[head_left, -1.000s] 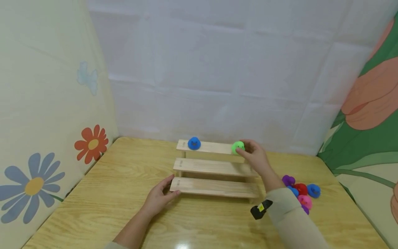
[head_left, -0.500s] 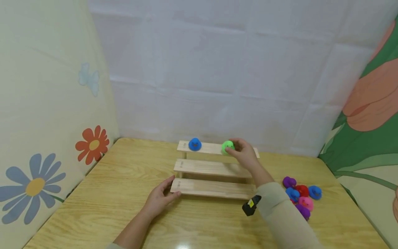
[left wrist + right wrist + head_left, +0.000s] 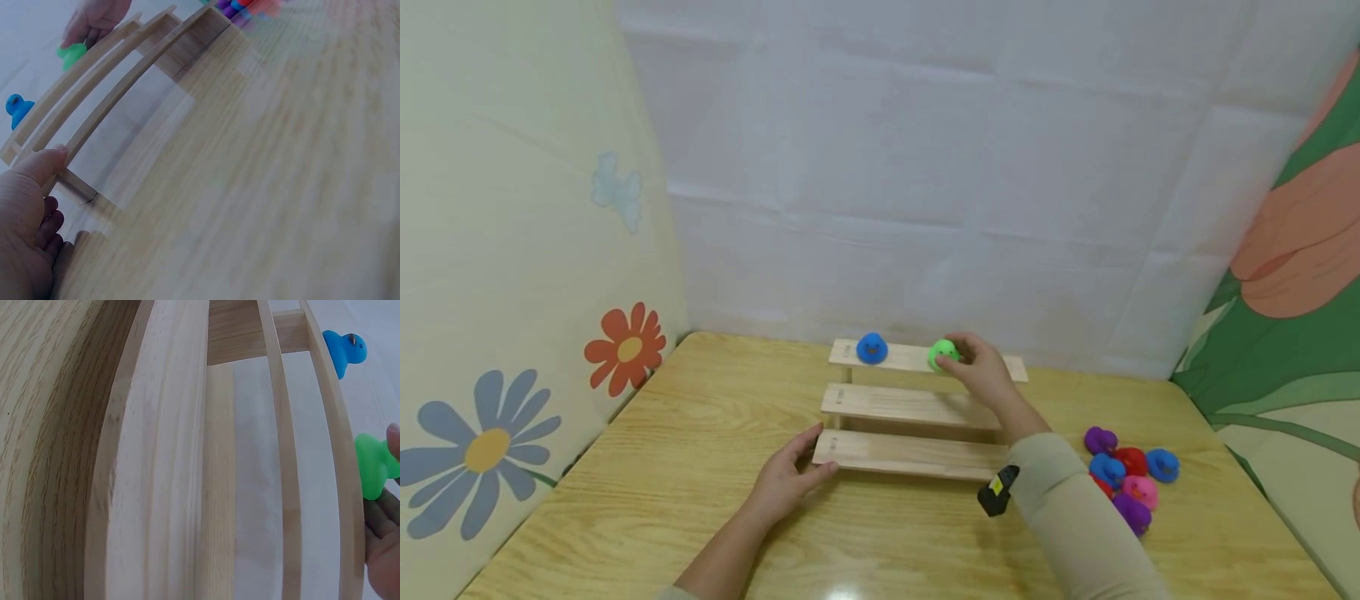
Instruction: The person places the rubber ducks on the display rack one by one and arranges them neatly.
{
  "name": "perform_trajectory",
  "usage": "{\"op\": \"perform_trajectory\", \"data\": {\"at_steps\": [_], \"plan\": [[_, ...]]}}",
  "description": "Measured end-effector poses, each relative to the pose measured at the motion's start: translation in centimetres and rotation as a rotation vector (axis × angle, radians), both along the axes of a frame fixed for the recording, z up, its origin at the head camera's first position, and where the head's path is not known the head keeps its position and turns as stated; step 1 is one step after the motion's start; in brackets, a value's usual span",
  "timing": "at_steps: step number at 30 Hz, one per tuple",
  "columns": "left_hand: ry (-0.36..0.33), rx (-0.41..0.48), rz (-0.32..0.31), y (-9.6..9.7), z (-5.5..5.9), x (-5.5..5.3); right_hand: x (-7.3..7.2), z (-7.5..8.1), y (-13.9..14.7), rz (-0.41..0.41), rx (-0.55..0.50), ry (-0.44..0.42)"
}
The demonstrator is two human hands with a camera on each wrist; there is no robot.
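A three-step wooden rack (image 3: 917, 452) stands on the table. On its top step, near the left end, sits a blue rubber duck (image 3: 872, 348). Right of the middle of that step is a green rubber duck (image 3: 942, 355), pinched between the thumb and fingers of my right hand (image 3: 985, 375). In the right wrist view the green duck (image 3: 373, 465) is right at the top step's edge. My left hand (image 3: 782, 477) grips the left end of the lowest step; the left wrist view shows its thumb (image 3: 47, 164) lying on the board.
Right of the rack, several rubber ducks lie grouped on the wooden table (image 3: 647, 500), among them a purple duck (image 3: 1101, 440), a pink duck (image 3: 1141, 492) and a blue duck (image 3: 1163, 465). A white cloth (image 3: 880, 167) hangs behind the table, with flowered panels at both sides.
My right hand has moved left along the top step with the green duck, from near its right end towards the blue duck. The left hand has kept its place on the lowest step.
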State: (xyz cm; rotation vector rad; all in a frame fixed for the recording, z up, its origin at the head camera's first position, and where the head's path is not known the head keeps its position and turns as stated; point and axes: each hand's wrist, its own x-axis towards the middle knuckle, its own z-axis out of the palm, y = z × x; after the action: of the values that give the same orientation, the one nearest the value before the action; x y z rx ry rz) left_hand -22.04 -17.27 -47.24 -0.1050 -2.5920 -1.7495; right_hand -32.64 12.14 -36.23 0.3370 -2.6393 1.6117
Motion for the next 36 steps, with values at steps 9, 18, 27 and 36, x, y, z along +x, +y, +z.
{"op": "perform_trajectory", "data": {"at_steps": [9, 18, 27, 36], "plan": [[0.009, -0.003, 0.003, 0.02, -0.02, -0.06, 0.12, 0.19, -0.3, 0.004, 0.007, -0.008], [0.011, -0.014, 0.004, -0.03, -0.01, -0.07, 0.1, 0.11, -0.58, -0.001, 0.02, -0.006], [0.013, -0.015, 0.004, -0.02, 0.32, 0.11, 0.07, 0.11, -0.8, -0.008, 0.037, -0.005], [0.003, -0.006, 0.004, 0.0, 0.02, -0.08, -0.04, -0.35, -0.61, -0.001, 0.054, -0.011]]}}
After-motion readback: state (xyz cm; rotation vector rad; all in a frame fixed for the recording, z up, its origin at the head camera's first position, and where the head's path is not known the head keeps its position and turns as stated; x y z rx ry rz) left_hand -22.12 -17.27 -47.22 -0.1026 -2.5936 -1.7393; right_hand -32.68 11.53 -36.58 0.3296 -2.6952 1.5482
